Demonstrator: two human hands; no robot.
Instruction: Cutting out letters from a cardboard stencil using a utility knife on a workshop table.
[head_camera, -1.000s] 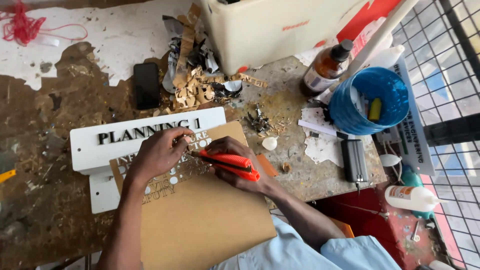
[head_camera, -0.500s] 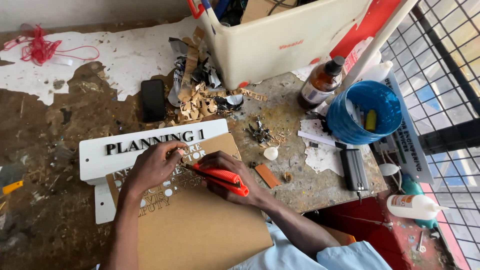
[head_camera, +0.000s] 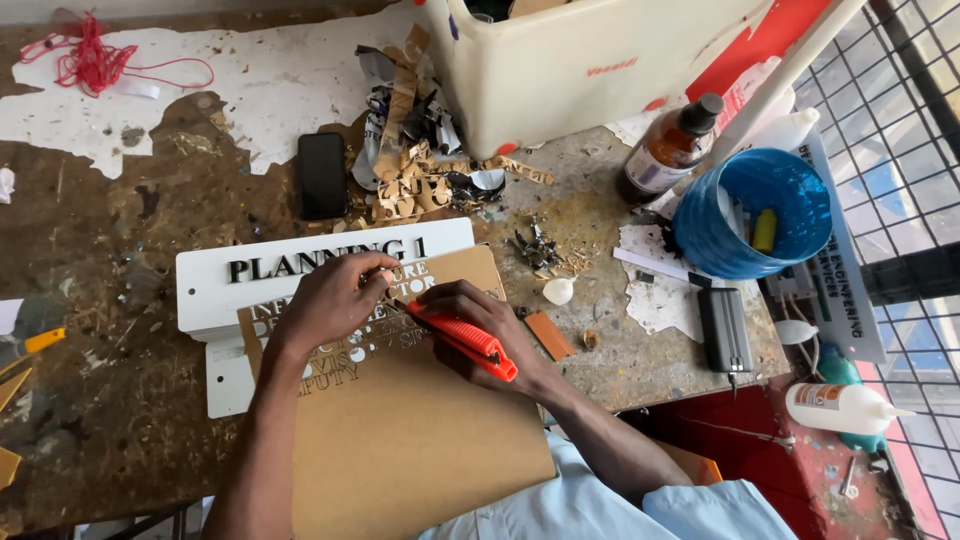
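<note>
Two hands on brown sheet (head_camera: 400, 420) over sign (head_camera: 300, 275): left hand (head_camera: 330, 305) now pressing letters flat, right hand (head_camera: 480, 330) gripping orange knife (head_camera: 462, 340), blade shifted onto cut-outs.

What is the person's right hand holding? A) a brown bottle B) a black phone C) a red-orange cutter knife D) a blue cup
C: the right hand grips a red-orange cutter knife over the brown card sheet, while the left hand presses on the sheet.
</note>
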